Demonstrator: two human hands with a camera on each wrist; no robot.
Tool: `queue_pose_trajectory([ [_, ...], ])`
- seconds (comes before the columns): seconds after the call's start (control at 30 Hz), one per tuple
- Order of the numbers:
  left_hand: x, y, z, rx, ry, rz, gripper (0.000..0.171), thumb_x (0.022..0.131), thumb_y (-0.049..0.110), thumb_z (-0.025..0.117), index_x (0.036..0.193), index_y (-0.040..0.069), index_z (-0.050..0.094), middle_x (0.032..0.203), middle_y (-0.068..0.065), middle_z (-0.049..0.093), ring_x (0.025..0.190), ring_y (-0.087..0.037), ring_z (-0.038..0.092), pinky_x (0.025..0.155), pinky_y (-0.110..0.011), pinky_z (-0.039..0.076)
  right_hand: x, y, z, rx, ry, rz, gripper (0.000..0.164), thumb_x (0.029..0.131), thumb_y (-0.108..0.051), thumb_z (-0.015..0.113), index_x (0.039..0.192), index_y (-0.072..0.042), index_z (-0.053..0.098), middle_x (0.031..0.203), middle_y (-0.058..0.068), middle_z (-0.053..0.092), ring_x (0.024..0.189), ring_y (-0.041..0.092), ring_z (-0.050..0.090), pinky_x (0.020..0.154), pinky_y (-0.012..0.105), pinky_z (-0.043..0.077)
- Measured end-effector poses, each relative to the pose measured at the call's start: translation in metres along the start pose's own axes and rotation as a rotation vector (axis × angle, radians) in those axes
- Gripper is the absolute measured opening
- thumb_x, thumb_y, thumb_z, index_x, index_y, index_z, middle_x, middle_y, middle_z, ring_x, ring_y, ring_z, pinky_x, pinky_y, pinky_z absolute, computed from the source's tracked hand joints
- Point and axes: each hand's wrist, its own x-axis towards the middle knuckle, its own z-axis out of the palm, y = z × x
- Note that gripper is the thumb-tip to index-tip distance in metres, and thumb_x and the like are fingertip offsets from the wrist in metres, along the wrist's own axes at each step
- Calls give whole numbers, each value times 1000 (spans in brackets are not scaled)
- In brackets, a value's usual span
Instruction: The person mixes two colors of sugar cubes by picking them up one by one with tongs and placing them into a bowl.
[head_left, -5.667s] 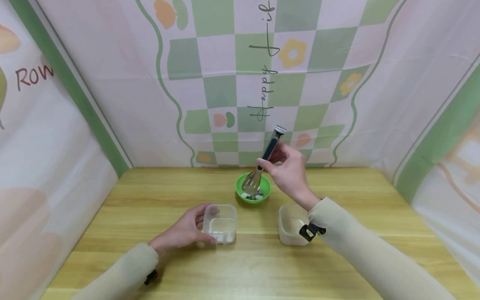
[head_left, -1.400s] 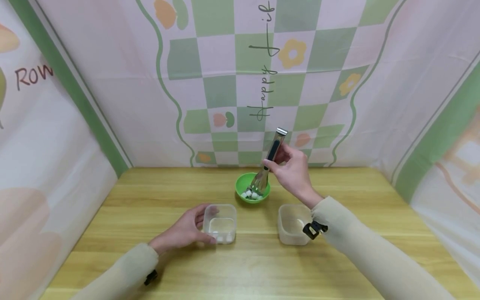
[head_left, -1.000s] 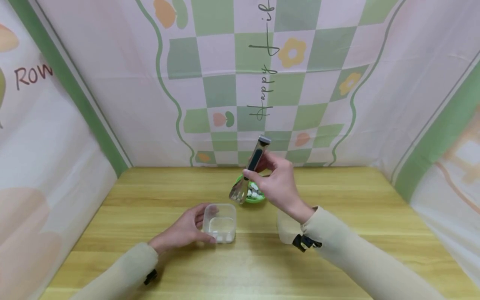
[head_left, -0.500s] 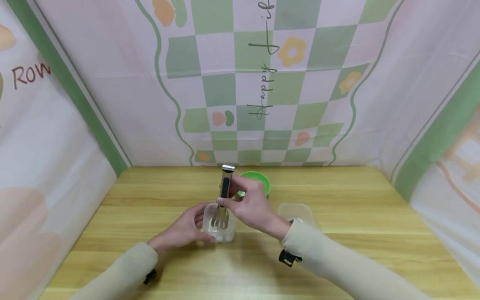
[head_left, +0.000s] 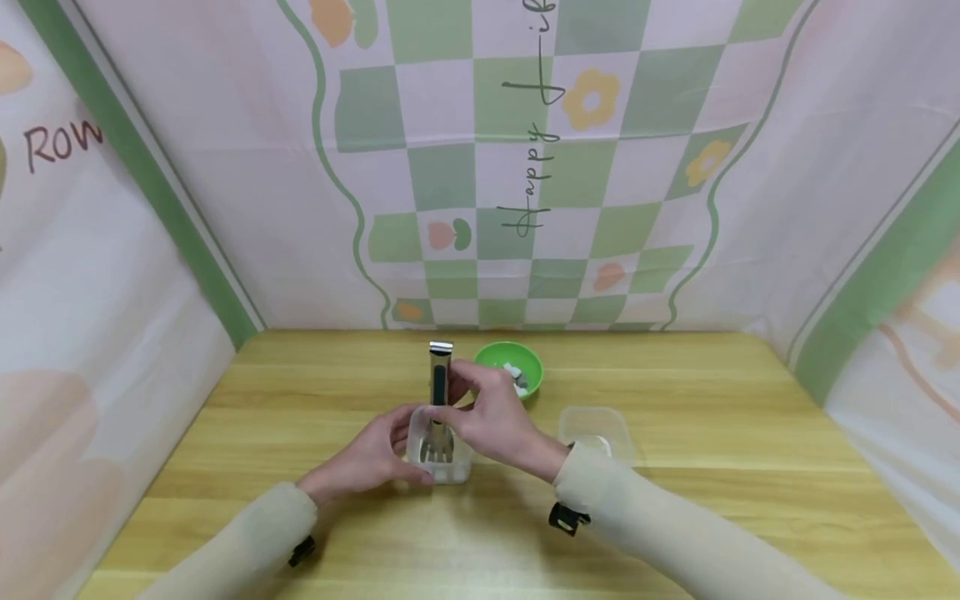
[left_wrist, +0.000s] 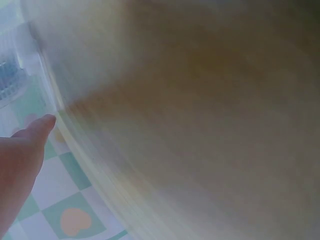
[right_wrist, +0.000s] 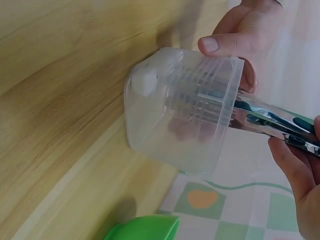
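Observation:
My right hand (head_left: 498, 417) pinches metal tongs (head_left: 438, 383) with dark grip inserts, held upright. Their slotted heads point down inside a clear square plastic container (head_left: 459, 462), below its rim. My left hand (head_left: 363, 462) grips that container from the left, thumb at the front and fingers behind. Several white pieces lie at its bottom; in the right wrist view one white piece (right_wrist: 145, 81) shows through the wall. That view also shows the tong heads inside the container; whether they hold a piece cannot be told. In the left wrist view a thumb (left_wrist: 27, 150) shows at the left edge.
A green bowl (head_left: 487, 353) with white and grey pieces stands behind my right hand, partly covered by it. To the right is a second clear container (head_left: 596, 421), partly hidden by my right wrist. A patterned cloth (head_left: 442, 175) hangs behind the wooden table (head_left: 705, 400).
My right hand has moved the tongs from the green bowl leftward and toward me, then down into the left container. My left hand has stayed on that container.

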Motion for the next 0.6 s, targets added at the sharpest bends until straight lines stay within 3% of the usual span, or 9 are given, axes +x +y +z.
queue_pose_trajectory([
  [0.27, 1, 1, 0, 6, 1, 9, 97, 77, 1, 92, 158, 3, 39, 153, -14, 52, 141, -34, 51, 119, -45, 41, 2, 6, -2, -7, 2, -16, 23, 83, 6, 86, 94, -7, 71, 82, -2, 71, 74, 11, 67, 63, 29, 63],
  [0.6, 0, -2, -1, 14, 10, -3, 100, 76, 2, 93, 159, 1, 37, 154, -16, 51, 142, -36, 49, 119, -46, 41, 6, 6, -11, 33, 33, 34, 23, 83, 4, 86, 94, -8, 70, 82, -2, 71, 75, 14, 69, 60, 34, 64],
])
